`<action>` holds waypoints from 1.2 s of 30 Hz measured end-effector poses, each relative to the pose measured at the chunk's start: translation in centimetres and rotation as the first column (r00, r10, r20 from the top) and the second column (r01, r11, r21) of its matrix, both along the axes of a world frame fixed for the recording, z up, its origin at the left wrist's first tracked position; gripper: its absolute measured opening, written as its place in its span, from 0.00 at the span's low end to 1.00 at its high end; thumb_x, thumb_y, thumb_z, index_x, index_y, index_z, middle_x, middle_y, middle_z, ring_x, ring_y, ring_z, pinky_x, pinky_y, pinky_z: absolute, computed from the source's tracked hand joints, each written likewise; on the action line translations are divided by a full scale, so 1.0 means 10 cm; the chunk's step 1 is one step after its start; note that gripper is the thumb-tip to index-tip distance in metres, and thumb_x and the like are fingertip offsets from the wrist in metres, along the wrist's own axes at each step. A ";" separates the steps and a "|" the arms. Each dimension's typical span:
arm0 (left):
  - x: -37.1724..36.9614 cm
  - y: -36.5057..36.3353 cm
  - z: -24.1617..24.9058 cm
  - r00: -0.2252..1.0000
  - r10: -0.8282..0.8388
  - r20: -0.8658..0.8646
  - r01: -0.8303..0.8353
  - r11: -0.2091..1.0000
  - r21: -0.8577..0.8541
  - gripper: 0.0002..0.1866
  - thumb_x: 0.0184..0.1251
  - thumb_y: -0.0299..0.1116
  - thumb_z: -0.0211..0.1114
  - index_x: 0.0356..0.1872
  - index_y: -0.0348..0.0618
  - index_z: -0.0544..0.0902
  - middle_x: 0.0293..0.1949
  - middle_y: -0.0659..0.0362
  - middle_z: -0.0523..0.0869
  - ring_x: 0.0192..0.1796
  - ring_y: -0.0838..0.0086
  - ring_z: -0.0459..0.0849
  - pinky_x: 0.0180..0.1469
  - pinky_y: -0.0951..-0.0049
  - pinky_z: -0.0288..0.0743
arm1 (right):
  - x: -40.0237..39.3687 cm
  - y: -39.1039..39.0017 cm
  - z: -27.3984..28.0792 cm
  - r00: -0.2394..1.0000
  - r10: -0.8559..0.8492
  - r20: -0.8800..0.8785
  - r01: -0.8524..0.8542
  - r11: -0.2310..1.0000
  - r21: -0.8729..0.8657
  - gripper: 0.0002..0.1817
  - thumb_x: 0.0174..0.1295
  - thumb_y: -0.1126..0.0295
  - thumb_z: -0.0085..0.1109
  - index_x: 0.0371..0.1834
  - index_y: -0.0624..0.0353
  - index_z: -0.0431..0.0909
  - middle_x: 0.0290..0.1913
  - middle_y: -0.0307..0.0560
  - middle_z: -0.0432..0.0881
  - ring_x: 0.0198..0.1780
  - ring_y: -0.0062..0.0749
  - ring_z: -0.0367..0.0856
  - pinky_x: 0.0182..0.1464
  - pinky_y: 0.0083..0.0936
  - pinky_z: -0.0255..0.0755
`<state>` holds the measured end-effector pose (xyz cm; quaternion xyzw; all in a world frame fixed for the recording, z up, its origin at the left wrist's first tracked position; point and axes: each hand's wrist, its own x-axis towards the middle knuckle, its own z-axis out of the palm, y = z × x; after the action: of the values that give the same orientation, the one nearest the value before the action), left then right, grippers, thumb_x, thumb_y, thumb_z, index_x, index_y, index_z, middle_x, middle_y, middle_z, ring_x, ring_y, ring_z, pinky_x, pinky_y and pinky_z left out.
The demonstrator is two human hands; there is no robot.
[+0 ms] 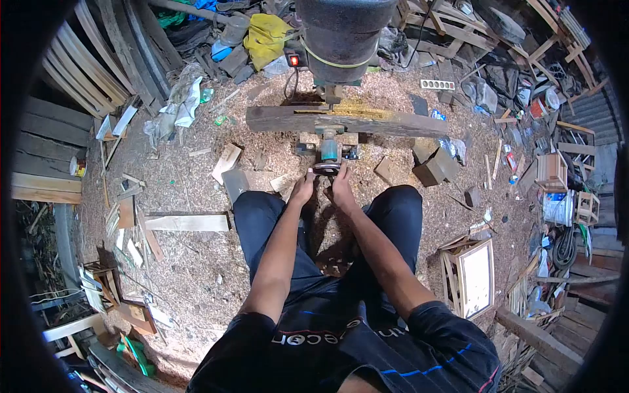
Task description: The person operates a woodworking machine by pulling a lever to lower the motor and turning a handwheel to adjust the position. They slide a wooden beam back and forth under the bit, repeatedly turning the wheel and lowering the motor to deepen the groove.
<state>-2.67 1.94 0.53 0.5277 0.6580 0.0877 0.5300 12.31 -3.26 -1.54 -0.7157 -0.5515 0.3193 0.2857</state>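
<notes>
Both my hands are on the rim of a small dark handwheel (326,168) between my knees. My left hand (303,187) grips its left side and my right hand (342,186) its right side; some fingers are hidden behind the rim. Beyond the wheel is a teal vise body (329,150). A long wooden board (278,119) lies across the vise, yellowish sawdust along its far edge. Above the board hangs the dark motor housing (341,39) of a drilling or mortising machine, its tool end (333,95) near the wood. It cannot be made out whether they touch.
A red-lit switch (293,60) sits left of the motor. Wood chips cover the floor. A pale board (187,223) lies to the left, a wood block (436,168) to the right. Farther right are a framed stool-like piece (476,278) and a power strip (437,84).
</notes>
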 end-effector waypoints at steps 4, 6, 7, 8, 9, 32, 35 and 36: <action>0.03 -0.04 0.14 0.999 0.013 -0.032 -0.011 0.999 0.046 0.40 0.73 0.64 0.32 0.57 0.40 0.80 0.58 0.39 0.78 0.66 0.49 0.72 0.68 0.59 0.62 | 0.02 0.05 -0.24 0.997 0.008 0.074 -0.007 1.000 -0.012 0.61 0.50 0.75 0.70 0.75 0.67 0.27 0.71 0.80 0.42 0.67 0.69 0.61 0.65 0.41 0.66; 0.01 -0.07 0.11 0.998 0.005 -0.061 -0.001 0.998 0.063 0.40 0.72 0.64 0.31 0.57 0.39 0.80 0.58 0.38 0.78 0.66 0.48 0.72 0.68 0.58 0.62 | 0.08 -0.02 -0.09 0.998 0.052 -0.028 -0.053 0.998 -0.036 0.61 0.50 0.74 0.70 0.75 0.65 0.26 0.72 0.78 0.42 0.66 0.69 0.62 0.66 0.41 0.66; 0.00 -0.07 0.16 0.997 0.002 -0.074 0.004 0.997 0.077 0.41 0.72 0.64 0.31 0.57 0.39 0.80 0.57 0.38 0.78 0.66 0.47 0.72 0.67 0.57 0.62 | 0.10 -0.03 0.00 0.994 0.073 -0.079 -0.077 0.996 -0.042 0.61 0.50 0.74 0.70 0.75 0.64 0.26 0.72 0.77 0.43 0.66 0.68 0.63 0.66 0.40 0.66; -0.01 -0.09 0.21 0.999 -0.007 -0.033 0.010 0.995 0.098 0.41 0.73 0.64 0.31 0.56 0.36 0.79 0.57 0.35 0.77 0.65 0.44 0.71 0.66 0.55 0.63 | 0.08 -0.04 0.10 0.998 0.054 -0.015 -0.054 0.999 0.006 0.59 0.51 0.74 0.69 0.75 0.65 0.28 0.71 0.75 0.46 0.65 0.67 0.64 0.65 0.40 0.68; -0.04 -0.11 0.23 1.000 -0.020 -0.023 0.022 0.995 0.093 0.41 0.73 0.64 0.31 0.58 0.35 0.77 0.58 0.35 0.76 0.66 0.45 0.71 0.67 0.56 0.62 | 0.09 -0.07 0.19 0.998 0.063 0.026 -0.063 0.998 0.025 0.59 0.51 0.73 0.69 0.75 0.65 0.29 0.71 0.75 0.46 0.65 0.67 0.65 0.65 0.40 0.67; 1.16 1.45 4.43 0.978 -0.005 0.211 -0.204 -0.280 0.938 0.08 0.58 0.32 0.59 0.36 0.41 0.81 0.37 0.51 0.83 0.43 0.54 0.82 0.46 0.61 0.74 | 1.53 3.10 4.69 0.945 -0.227 -0.237 0.326 0.581 0.746 0.41 0.54 0.53 0.68 0.62 0.72 0.63 0.54 0.68 0.78 0.56 0.53 0.79 0.59 0.36 0.71; 1.20 1.43 4.43 0.976 -0.002 0.220 -0.213 -0.263 0.941 0.08 0.58 0.32 0.59 0.34 0.41 0.81 0.35 0.51 0.83 0.40 0.53 0.82 0.44 0.60 0.74 | 1.65 3.43 4.76 0.966 -0.170 -0.195 0.256 0.738 0.624 0.59 0.49 0.40 0.69 0.70 0.75 0.51 0.65 0.76 0.66 0.68 0.55 0.68 0.67 0.35 0.64; 1.20 1.46 4.41 0.976 0.002 0.219 -0.213 -0.240 0.947 0.08 0.57 0.33 0.59 0.34 0.42 0.82 0.34 0.51 0.83 0.40 0.53 0.82 0.44 0.58 0.74 | 1.61 3.44 4.76 0.959 -0.159 -0.236 0.268 0.782 0.562 0.60 0.49 0.38 0.68 0.71 0.75 0.50 0.66 0.75 0.65 0.68 0.54 0.68 0.68 0.36 0.64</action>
<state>9.35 16.58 44.63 0.6747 0.3451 0.6504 -0.0514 28.44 31.11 46.04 -0.6187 -0.5107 0.1600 0.5752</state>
